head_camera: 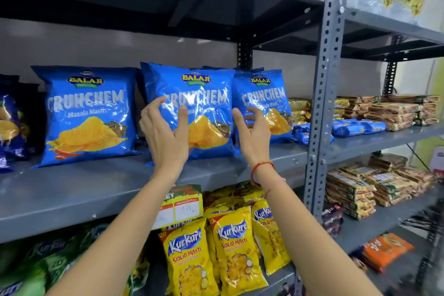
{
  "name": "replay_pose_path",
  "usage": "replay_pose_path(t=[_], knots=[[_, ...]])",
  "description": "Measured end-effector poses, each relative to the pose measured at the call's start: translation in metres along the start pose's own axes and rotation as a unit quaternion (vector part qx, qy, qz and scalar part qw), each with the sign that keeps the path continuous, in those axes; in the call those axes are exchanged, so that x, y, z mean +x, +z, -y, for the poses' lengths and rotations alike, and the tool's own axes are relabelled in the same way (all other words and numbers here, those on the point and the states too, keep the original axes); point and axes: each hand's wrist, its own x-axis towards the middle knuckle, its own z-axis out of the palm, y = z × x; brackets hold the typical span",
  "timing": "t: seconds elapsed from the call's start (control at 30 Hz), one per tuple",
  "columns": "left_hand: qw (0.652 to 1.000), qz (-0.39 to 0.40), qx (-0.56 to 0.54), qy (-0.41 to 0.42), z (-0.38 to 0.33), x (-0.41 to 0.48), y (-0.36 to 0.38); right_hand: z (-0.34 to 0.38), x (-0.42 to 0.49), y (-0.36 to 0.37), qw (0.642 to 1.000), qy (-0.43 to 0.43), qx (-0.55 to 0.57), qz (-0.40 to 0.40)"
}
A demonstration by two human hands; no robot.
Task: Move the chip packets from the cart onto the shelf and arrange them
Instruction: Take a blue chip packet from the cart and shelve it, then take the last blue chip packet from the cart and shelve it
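Three blue Crunchem chip packets stand upright on the grey shelf (101, 190): a left packet (87, 115), a middle packet (204, 94) and a right packet (269, 94). My left hand (164, 134) is spread over the lower left front of the middle packet, thumb on its face. At that packet's right edge, between it and the right packet, my right hand (252, 137) hovers with fingers apart. Neither hand grips a packet. The cart is out of view.
Yellow Kurkure packets (230, 247) and green packets (36, 264) fill the shelf below. A grey perforated upright post (324, 94) stands right of the packets. Stacked biscuit packs (394, 110) fill the right bay. A price tag (180, 206) hangs on the shelf edge.
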Motion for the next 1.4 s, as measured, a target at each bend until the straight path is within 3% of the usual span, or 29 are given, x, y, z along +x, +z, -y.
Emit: replay_pose_path(t=[0.13, 0.27, 0.43, 0.57, 0.67, 0.77, 0.93, 1.03, 1.17, 1.27, 1.4], knots=[[0.992, 0.086, -0.070, 0.059, -0.021, -0.061, 0.003, -0.006, -0.046, -0.051, 0.999, -0.018, 0.003, -0.050], [0.972, 0.195, -0.126, 0.019, -0.021, -0.139, 0.021, -0.042, -0.105, -0.112, 0.994, 0.019, -0.040, -0.097], [0.924, 0.352, -0.134, -0.064, -0.001, -0.258, 0.049, -0.112, -0.193, -0.188, 0.973, 0.158, -0.116, -0.125], [0.862, 0.485, -0.092, -0.120, 0.018, -0.352, 0.068, -0.175, -0.267, -0.245, 0.928, 0.281, -0.170, -0.176], [0.801, 0.570, -0.058, -0.171, 0.030, -0.421, 0.076, -0.221, -0.331, -0.288, 0.875, 0.389, -0.215, -0.192], [0.730, 0.648, -0.026, -0.214, 0.038, -0.484, 0.077, -0.261, -0.402, -0.328, 0.800, 0.514, -0.238, -0.198], [0.559, 0.782, 0.062, -0.267, 0.053, -0.577, 0.076, -0.301, -0.514, -0.372, 0.647, 0.691, -0.265, -0.183], [0.494, 0.814, 0.099, -0.289, 0.067, -0.626, 0.071, -0.313, -0.559, -0.383, 0.575, 0.740, -0.262, -0.232], [0.440, 0.820, 0.131, -0.341, 0.086, -0.683, 0.068, -0.331, -0.581, -0.386, 0.599, 0.715, -0.200, -0.301], [0.408, 0.815, 0.139, -0.388, 0.091, -0.719, 0.070, -0.351, -0.593, -0.390, 0.594, 0.711, -0.161, -0.340], [0.398, 0.804, 0.163, -0.410, 0.094, -0.759, 0.075, -0.371, -0.608, -0.399, 0.579, 0.719, -0.141, -0.356]])
